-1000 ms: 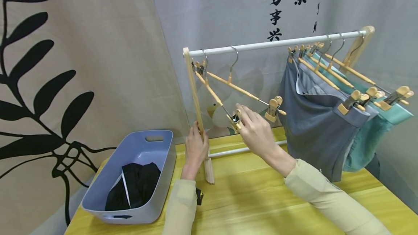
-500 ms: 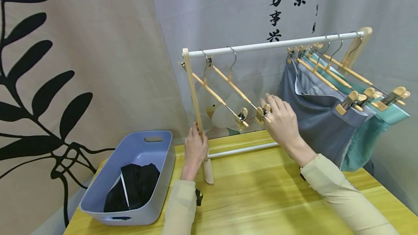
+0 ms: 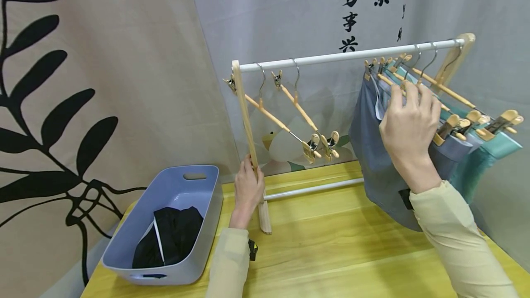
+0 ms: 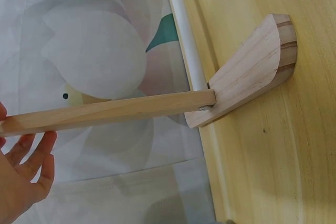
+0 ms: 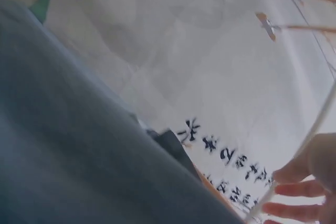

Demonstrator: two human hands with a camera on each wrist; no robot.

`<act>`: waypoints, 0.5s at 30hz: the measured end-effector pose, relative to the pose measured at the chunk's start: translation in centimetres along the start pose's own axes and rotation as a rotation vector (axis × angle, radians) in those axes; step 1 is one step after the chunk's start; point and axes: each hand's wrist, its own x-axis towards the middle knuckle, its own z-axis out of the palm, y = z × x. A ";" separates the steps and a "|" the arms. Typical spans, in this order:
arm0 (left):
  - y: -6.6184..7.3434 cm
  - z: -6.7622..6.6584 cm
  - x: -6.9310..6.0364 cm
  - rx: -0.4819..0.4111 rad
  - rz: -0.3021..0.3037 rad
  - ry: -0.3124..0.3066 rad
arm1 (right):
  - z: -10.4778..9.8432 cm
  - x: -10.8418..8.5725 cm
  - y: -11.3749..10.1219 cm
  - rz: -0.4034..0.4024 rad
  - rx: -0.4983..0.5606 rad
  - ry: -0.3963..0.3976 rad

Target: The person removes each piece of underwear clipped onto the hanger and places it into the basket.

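My left hand (image 3: 248,187) grips the wooden upright (image 3: 246,118) of a small clothes rack. In the left wrist view its fingers (image 4: 39,156) lie against that post. My right hand (image 3: 411,130) is raised in front of the clip hangers at the rack's right end, hiding part of them, and its fingers show spread with nothing between them in the right wrist view. Grey-blue shorts (image 3: 374,160) hang there from clips, with teal garments (image 3: 469,174) behind. Two bare clip hangers, the nearer one (image 3: 269,114) and another (image 3: 304,114), hang near the left post.
A blue-grey basket (image 3: 213,197) with a folded black garment (image 3: 178,233) stands left of the rack on the yellow wooden table (image 3: 323,252). The white top rail (image 3: 352,56) spans both posts, with a lower rail (image 3: 314,189) near the tabletop. Printed curtains hang behind.
My right hand has left the clips of the bare hangers and moved right and up to the hanging shorts. Those two hangers have swung round. My left hand stays on the post.
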 end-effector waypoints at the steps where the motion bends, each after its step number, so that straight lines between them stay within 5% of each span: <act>1: 0.0 0.0 0.0 0.000 -0.001 0.000 | -0.2 0.3 0.1 0.028 -0.014 -0.012; 6: -0.1 0.1 0.1 -0.001 0.000 0.010 | -0.6 1.2 0.2 0.118 -0.115 -0.119; 12: -0.2 0.2 0.2 -0.004 0.002 0.008 | -0.7 2.2 0.9 0.261 -0.222 -0.410; 15: -0.2 0.3 0.3 -0.002 0.003 0.010 | -0.5 2.5 1.3 0.298 -0.239 -0.473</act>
